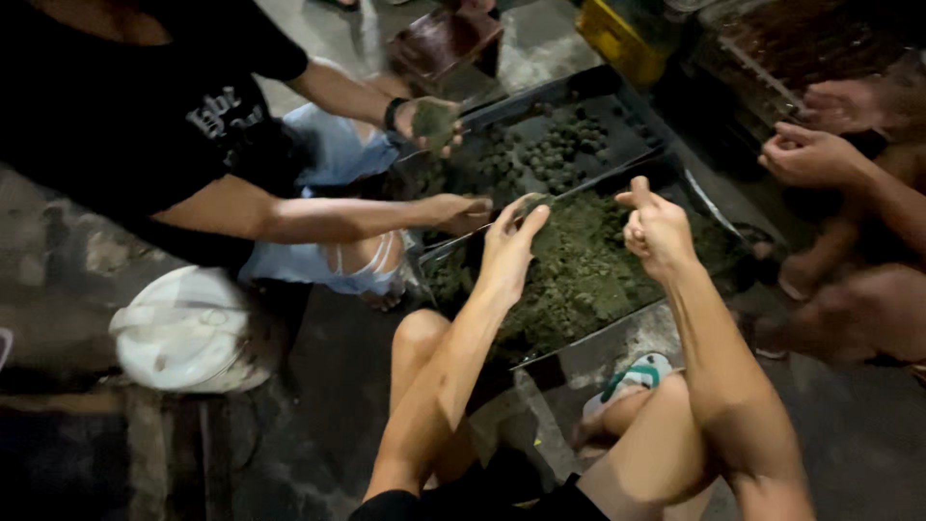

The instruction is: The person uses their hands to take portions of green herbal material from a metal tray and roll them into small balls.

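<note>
My left hand [508, 241] pinches a small lump of greenish paste [532, 203] between its fingertips, above a dark metal tray [617, 331] filled with the same green mass [579, 275]. Just to the right, my right hand [656, 230] is curled with the thumb up; I cannot tell whether it holds anything. Both hands hover over the tray's middle. My bare knees frame the near edge of the tray.
A second tray [632, 145] behind holds several small green balls [559, 154]. A person in a black shirt at left holds a green lump [434, 121]; another person's hands [815, 154] are at right. A white lidded pot [188, 328] sits left, a yellow crate [617, 34] at back.
</note>
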